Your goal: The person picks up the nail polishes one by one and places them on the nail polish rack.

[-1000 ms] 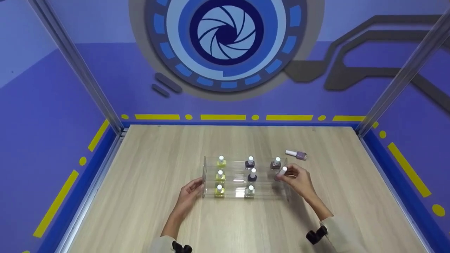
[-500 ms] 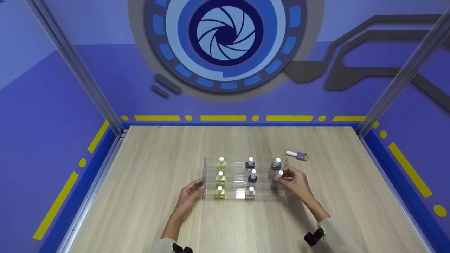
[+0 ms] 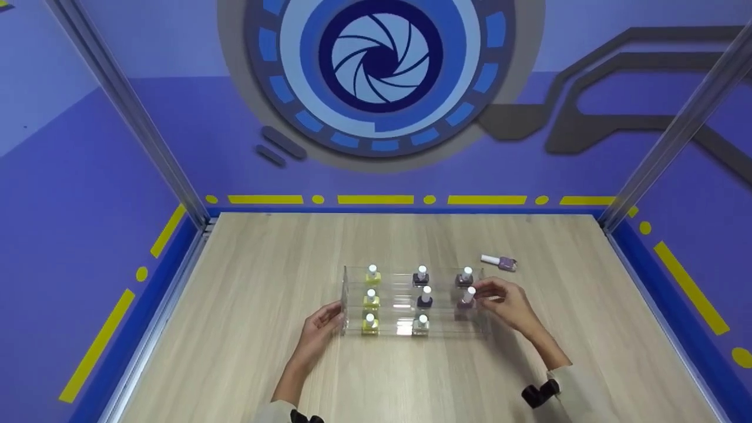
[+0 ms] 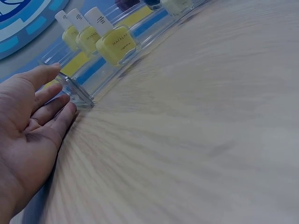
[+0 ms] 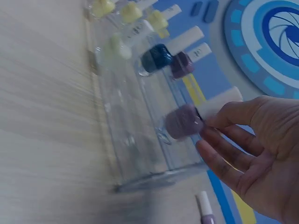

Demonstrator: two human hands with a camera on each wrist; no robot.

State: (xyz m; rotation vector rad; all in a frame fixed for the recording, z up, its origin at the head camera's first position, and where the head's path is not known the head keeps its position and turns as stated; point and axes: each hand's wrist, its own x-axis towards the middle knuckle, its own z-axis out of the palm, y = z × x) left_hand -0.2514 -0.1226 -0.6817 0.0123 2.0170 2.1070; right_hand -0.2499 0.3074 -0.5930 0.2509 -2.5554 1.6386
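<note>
A clear tiered acrylic rack (image 3: 443, 332) stands on the table, holding several white-capped nail polish bottles. My left hand (image 3: 320, 329) rests thumb and fingers against the rack's left end panel (image 4: 74, 88). Three yellow nail polish bottles (image 4: 117, 44) stand in the column nearest it. On the right of the middle tier stands a mauve nail polish bottle (image 5: 183, 122), slightly tilted in the right wrist view. My right hand (image 3: 508, 305) is just right of this bottle, its thumb and fingers loosely bent and parted close by the cap (image 3: 469, 294).
A purple nail polish bottle (image 3: 499, 262) lies on its side behind the rack's right end. Dark bottles (image 3: 425, 298) and a pale one (image 3: 420, 325) fill the middle column. Decorated panels (image 3: 376, 182) and metal posts (image 3: 664, 135) enclose the wooden table (image 3: 282, 247).
The mauve nail polish bottle has come down into the middle tier, and my right hand's fingers have parted from its cap, shifting slightly right. My left hand stays at the rack's end.
</note>
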